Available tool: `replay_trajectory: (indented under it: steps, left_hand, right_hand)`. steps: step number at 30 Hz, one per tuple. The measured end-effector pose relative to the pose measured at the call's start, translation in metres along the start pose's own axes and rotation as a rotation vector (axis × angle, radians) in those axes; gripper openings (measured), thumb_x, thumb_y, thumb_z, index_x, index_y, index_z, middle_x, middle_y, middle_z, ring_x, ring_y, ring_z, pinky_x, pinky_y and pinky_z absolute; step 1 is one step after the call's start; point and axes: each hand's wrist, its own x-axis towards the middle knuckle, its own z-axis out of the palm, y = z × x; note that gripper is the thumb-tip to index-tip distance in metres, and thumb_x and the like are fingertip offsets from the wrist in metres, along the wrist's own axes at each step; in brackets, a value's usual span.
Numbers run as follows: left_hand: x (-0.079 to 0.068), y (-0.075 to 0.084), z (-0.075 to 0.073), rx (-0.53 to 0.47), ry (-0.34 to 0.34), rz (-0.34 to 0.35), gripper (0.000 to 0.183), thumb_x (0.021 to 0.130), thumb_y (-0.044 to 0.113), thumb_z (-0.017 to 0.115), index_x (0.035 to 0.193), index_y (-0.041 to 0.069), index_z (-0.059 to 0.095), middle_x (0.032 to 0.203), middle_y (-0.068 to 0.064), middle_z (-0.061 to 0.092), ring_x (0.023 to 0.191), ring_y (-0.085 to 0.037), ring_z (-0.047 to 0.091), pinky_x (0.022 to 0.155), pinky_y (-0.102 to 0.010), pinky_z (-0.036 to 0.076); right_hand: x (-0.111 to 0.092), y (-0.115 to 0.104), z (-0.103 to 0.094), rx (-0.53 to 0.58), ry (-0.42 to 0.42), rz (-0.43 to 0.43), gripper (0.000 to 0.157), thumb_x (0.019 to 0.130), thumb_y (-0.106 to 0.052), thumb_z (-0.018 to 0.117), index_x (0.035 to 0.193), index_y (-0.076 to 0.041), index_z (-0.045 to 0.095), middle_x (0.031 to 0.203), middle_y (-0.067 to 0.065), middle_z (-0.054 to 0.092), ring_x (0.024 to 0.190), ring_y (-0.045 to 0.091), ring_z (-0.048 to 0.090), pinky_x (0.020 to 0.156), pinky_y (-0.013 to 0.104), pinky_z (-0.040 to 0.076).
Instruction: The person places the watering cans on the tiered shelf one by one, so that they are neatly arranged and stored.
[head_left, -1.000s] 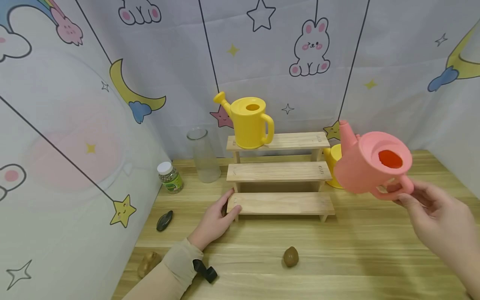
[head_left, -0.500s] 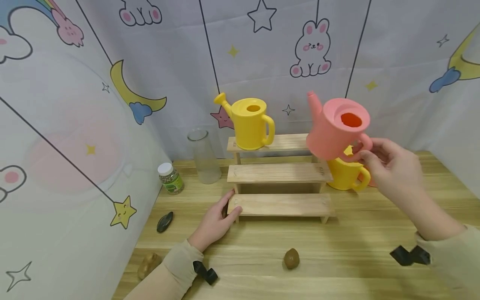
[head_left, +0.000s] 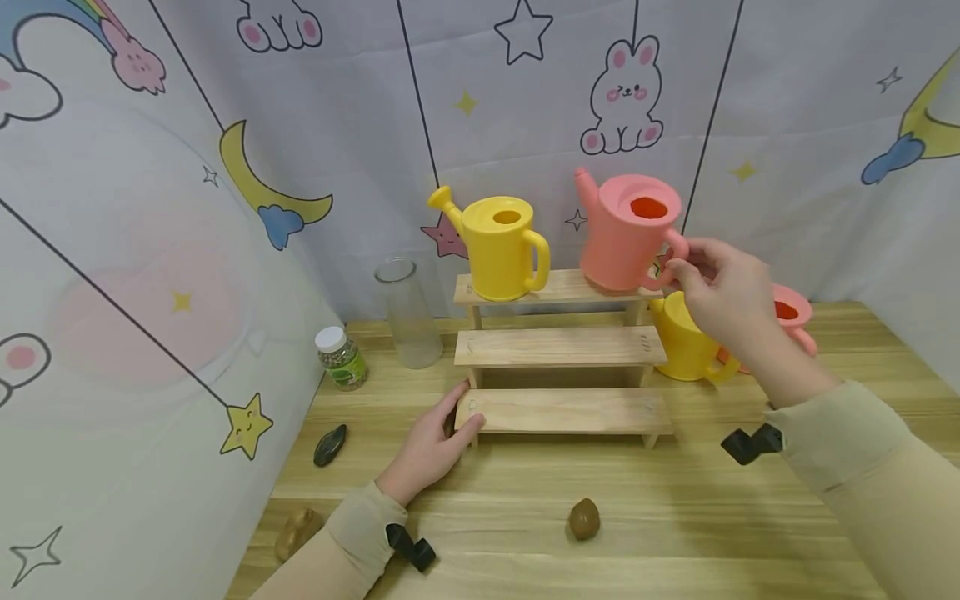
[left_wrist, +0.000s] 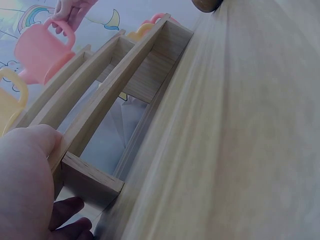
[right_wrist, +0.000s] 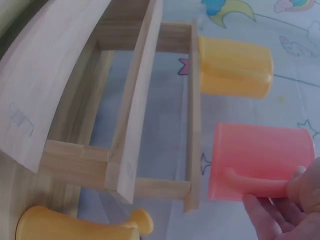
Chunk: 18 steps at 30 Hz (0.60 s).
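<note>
A three-tier wooden stand point(head_left: 558, 346) stands on the table. My left hand point(head_left: 423, 450) grips the left end of its lowest board, thumb on top and the other fingers round the end. By its handle, my right hand point(head_left: 723, 287) holds a pink watering can point(head_left: 622, 242) upright at the right end of the top board. In the right wrist view a narrow gap shows between the pink can's base point(right_wrist: 216, 160) and the board. A yellow watering can point(head_left: 497, 254) sits on the top board's left part, spout to the left.
Right of the stand are another yellow watering can point(head_left: 686, 342) and a second pink one point(head_left: 797, 307), partly hidden by my arm. A glass vase point(head_left: 411, 325) and a white-lidded jar point(head_left: 342, 362) stand left. A dark stone point(head_left: 330, 446), brown lump point(head_left: 298, 533) and brown nut-like object point(head_left: 584, 519) lie nearer.
My right hand has carried the pink watering can left and up, from beside the stand to over the top board, and the can is now more upright. My left hand has stayed put.
</note>
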Motion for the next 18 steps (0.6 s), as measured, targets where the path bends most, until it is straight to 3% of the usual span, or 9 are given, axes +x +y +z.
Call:
replay_trajectory:
  steps: [3, 6, 7, 11, 13, 15, 18]
  left_hand:
    - [0.000, 0.000, 0.000, -0.004, -0.002, 0.003, 0.076, 0.098, 0.062, 0.057, 0.161, 0.027, 0.032, 0.164, 0.003, 0.038, 0.152, -0.016, 0.038, 0.121, -0.042, 0.040]
    - [0.001, 0.001, 0.000, -0.007, -0.005, 0.003, 0.076, 0.098, 0.063, 0.056, 0.161, 0.028, 0.032, 0.164, 0.003, 0.038, 0.152, -0.016, 0.038, 0.121, -0.042, 0.040]
    - [0.001, 0.000, 0.001, -0.009, -0.004, 0.003, 0.075, 0.098, 0.063, 0.056, 0.161, 0.029, 0.032, 0.164, 0.003, 0.038, 0.152, -0.016, 0.038, 0.121, -0.042, 0.040]
    - [0.000, 0.000, 0.001, -0.016, -0.004, 0.003, 0.075, 0.098, 0.062, 0.056, 0.161, 0.029, 0.032, 0.164, 0.003, 0.038, 0.152, -0.016, 0.038, 0.121, -0.043, 0.040]
    - [0.000, -0.001, 0.001, -0.023, -0.007, 0.003, 0.075, 0.099, 0.062, 0.056, 0.161, 0.029, 0.031, 0.165, 0.004, 0.037, 0.152, -0.016, 0.038, 0.121, -0.043, 0.041]
    - [0.000, -0.001, 0.000, -0.028, -0.013, 0.002, 0.075, 0.099, 0.062, 0.056, 0.161, 0.029, 0.031, 0.165, 0.004, 0.036, 0.152, -0.016, 0.037, 0.121, -0.042, 0.041]
    - [0.000, 0.000, 0.000, -0.033, -0.021, -0.004, 0.075, 0.099, 0.063, 0.055, 0.162, 0.030, 0.030, 0.165, 0.005, 0.035, 0.152, -0.016, 0.037, 0.121, -0.042, 0.040]
  right_hand:
    - [0.007, -0.002, 0.004, -0.021, -0.032, 0.018, 0.046, 0.106, -0.043, 0.051, 0.134, -0.010, 0.064, 0.120, 0.013, 0.073, 0.111, 0.032, 0.069, 0.084, 0.022, 0.060]
    - [0.010, -0.005, 0.008, -0.026, -0.055, 0.031, 0.047, 0.106, -0.044, 0.050, 0.136, -0.011, 0.063, 0.124, 0.013, 0.072, 0.115, 0.034, 0.066, 0.090, 0.042, 0.061]
    - [0.011, -0.005, 0.009, -0.025, -0.062, 0.033, 0.047, 0.106, -0.044, 0.050, 0.137, -0.011, 0.063, 0.124, 0.013, 0.072, 0.115, 0.033, 0.065, 0.089, 0.042, 0.061]
    - [0.012, -0.008, 0.012, -0.023, -0.068, 0.020, 0.043, 0.106, -0.040, 0.052, 0.136, -0.011, 0.063, 0.121, 0.012, 0.073, 0.106, 0.030, 0.065, 0.074, 0.020, 0.055]
    - [0.013, -0.010, 0.013, -0.028, -0.063, 0.009, 0.042, 0.106, -0.038, 0.052, 0.135, -0.010, 0.064, 0.118, 0.012, 0.073, 0.102, 0.029, 0.065, 0.069, 0.015, 0.049]
    - [0.013, -0.011, 0.014, -0.031, -0.059, 0.005, 0.041, 0.106, -0.037, 0.053, 0.135, -0.009, 0.064, 0.115, 0.012, 0.074, 0.100, 0.029, 0.066, 0.069, 0.016, 0.050]
    - [0.013, -0.013, 0.015, -0.034, -0.069, 0.011, 0.042, 0.107, -0.038, 0.052, 0.134, -0.009, 0.064, 0.113, 0.013, 0.074, 0.101, 0.030, 0.067, 0.076, 0.027, 0.055]
